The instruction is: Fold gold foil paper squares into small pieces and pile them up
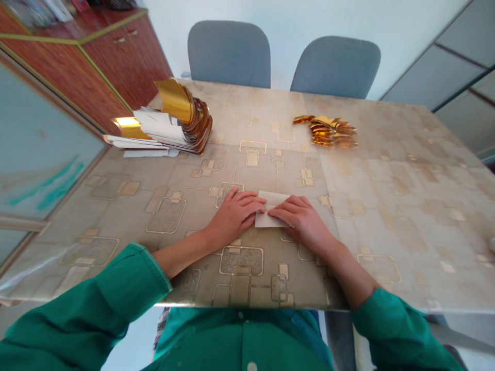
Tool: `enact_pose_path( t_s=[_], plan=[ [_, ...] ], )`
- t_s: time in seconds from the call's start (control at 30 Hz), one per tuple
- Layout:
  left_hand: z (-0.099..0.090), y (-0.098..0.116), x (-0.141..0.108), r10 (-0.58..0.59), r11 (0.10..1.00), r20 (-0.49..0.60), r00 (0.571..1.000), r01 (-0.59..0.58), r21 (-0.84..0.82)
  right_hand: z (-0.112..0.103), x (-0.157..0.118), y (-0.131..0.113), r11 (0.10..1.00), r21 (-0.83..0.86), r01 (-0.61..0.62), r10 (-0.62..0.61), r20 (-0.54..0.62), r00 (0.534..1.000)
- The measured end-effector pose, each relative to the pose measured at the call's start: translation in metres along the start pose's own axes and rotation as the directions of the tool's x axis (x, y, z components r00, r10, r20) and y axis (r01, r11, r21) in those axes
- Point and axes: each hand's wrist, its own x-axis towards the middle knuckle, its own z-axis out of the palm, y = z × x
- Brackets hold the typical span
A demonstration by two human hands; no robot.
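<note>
A small pale folded sheet of paper [263, 219] lies flat on the table in front of me. My left hand [237, 211] rests on its left edge, fingers stretched out and fingertips touching the paper. From the other side, my right hand [303, 219] lies over the paper's right part, its extended fingers pressing down on it and pointing left. That hand hides the paper's right end, and its thumb is mostly out of sight. Both hands look open, laid on the sheet rather than wrapped round it.
A stack of gold foil paper with white backs [166, 126] leans, bent, at the back left. Several folded gold pieces [330, 131] lie in a pile at the back right. Two grey chairs [230, 54] stand behind the patterned table [386, 196]; a wooden cabinet [119, 62] is at left.
</note>
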Motion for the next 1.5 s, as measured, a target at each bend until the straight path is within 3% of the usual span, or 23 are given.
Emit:
enact_pose_path(
  t_s=[0.1,0.27,0.53,0.77,0.9,1.03,1.13,1.23,1.5],
  plan=[
    [0.001,-0.001,-0.001,0.017,1.0,-0.011,1.0,-0.017,0.021,-0.007,-0.005,-0.005,0.998,-0.051,0.036,-0.034,0.057,0.998],
    [0.001,-0.004,-0.004,0.053,0.998,-0.009,0.999,-0.053,0.029,-0.01,-0.013,-0.012,1.0,-0.025,-0.01,0.012,0.101,0.995],
    [-0.001,-0.007,-0.006,0.102,0.988,0.024,0.995,-0.104,0.114,0.006,-0.025,-0.018,0.976,-0.209,-0.062,0.07,0.034,0.997],
    [-0.005,-0.015,-0.009,0.125,0.983,0.028,0.992,-0.128,0.132,0.001,-0.048,-0.013,0.953,-0.247,-0.175,0.165,-0.061,0.984],
    [-0.004,-0.01,-0.009,0.145,0.977,-0.018,0.989,-0.141,0.16,0.001,-0.05,-0.013,0.951,-0.242,-0.193,0.179,-0.075,0.981],
    [0.002,0.006,-0.008,0.243,0.951,-0.113,0.963,-0.213,0.225,0.003,-0.045,-0.015,0.957,-0.224,-0.184,0.171,-0.079,0.982],
    [0.007,0.016,-0.01,0.299,0.923,-0.063,0.952,-0.272,0.272,0.004,-0.044,-0.014,0.961,-0.21,-0.182,0.167,-0.088,0.982],
    [0.008,0.016,-0.013,0.284,0.918,-0.004,0.959,-0.271,0.291,0.004,-0.046,-0.01,0.964,-0.191,-0.186,0.169,-0.098,0.981],
    [0.002,0.009,-0.02,0.248,0.936,0.018,0.969,-0.245,0.253,0.003,-0.05,-0.005,0.971,-0.126,-0.205,0.19,-0.122,0.974]
  ],
)
